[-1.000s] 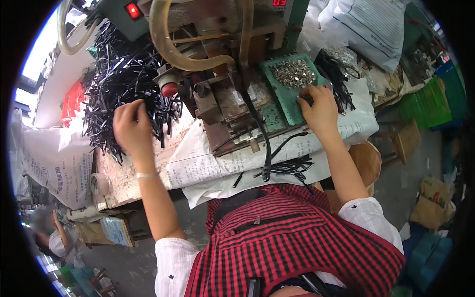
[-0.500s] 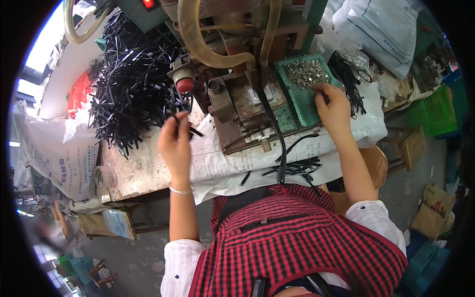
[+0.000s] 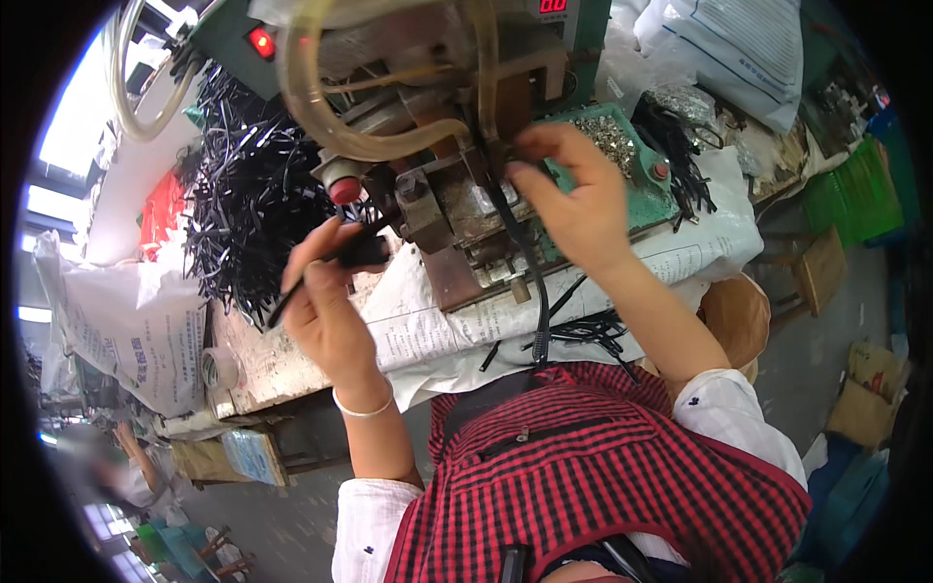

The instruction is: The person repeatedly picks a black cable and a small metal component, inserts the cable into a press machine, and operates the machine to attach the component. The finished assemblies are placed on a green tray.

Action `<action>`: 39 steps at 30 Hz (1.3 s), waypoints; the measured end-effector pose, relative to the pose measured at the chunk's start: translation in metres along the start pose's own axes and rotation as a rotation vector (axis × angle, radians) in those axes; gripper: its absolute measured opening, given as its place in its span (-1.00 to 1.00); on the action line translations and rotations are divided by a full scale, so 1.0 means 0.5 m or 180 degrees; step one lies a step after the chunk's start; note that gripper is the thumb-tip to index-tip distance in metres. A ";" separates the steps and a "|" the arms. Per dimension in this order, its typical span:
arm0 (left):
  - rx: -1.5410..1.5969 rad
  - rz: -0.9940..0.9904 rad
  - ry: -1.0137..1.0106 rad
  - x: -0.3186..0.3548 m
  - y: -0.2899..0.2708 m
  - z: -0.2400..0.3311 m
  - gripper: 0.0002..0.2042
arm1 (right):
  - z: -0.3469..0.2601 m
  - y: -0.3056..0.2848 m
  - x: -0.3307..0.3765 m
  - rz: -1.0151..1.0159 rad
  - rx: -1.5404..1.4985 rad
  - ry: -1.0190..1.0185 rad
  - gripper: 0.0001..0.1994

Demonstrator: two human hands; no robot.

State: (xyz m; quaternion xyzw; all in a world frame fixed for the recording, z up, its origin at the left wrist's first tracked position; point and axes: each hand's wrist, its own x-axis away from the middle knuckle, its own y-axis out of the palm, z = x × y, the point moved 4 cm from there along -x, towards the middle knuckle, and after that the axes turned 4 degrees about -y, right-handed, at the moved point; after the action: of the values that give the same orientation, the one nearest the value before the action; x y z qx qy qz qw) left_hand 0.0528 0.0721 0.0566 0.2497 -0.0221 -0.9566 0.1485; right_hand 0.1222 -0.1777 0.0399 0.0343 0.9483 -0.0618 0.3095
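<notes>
Cluttered workshop around, with one other person [image 3: 131, 471] blurred at far left; below, a pale worktop [image 3: 264, 374] partly covered by white printed sheeting [image 3: 413, 328]. Pinches a thin black plastic strip [image 3: 364, 253] with the left hand [image 3: 328, 316], just left of a green and brown metal press [image 3: 426, 219]; too blurred to tell whether only one. Holds the right hand [image 3: 583, 199] at the front of the press, thumb and forefinger near each other; cannot tell whether gripping anything. Looks only partway along, judging by the large heap of black plastic strips [image 3: 258, 185] left beyond the left hand and the small silvery metal bits [image 3: 607, 139] remaining in a green rectangular tray [image 3: 653, 209]. Possibly done: a small bunch of thin black strips [image 3: 583, 335] lying on the sheeting at the near edge; cannot confirm. Count: one press, one tray, one heap, one near bunch, plus a second bunch of black strips [image 3: 673, 141] right of the tray. Two round red buttons [image 3: 345, 190], one on the press's left, one at the tray's right edge; one white tape roll [image 3: 221, 369]. Too many loose strips and bits to number.
</notes>
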 end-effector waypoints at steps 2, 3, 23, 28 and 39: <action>0.0103 -0.0055 0.0770 -0.030 -0.007 0.061 -0.69 | -0.003 0.035 0.003 0.0053 -0.0721 0.0373 -0.63; 0.0358 -0.0298 0.0849 -0.040 0.022 0.107 -0.75 | -0.008 0.043 0.006 0.0087 -0.0903 0.0416 -0.59; -0.1963 -0.1347 0.3028 0.042 0.195 0.008 -0.74 | 0.155 -0.224 0.089 0.0138 0.1438 0.0792 -0.74; -0.1985 -0.1242 0.2815 0.053 0.191 -0.001 -0.74 | 0.124 -0.179 0.105 -0.0532 0.2469 0.0247 -0.88; -0.2465 0.1005 -0.0422 0.050 -0.265 -0.019 -0.88 | 0.178 -0.197 0.129 -0.0043 0.2308 0.0574 -0.89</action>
State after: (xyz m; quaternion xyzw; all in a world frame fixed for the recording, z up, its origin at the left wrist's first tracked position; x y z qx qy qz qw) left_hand 0.0003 0.1917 0.0209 0.1068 0.2916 -0.8738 0.3743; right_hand 0.1118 -0.2857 -0.0602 0.1406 0.8885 -0.3924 0.1921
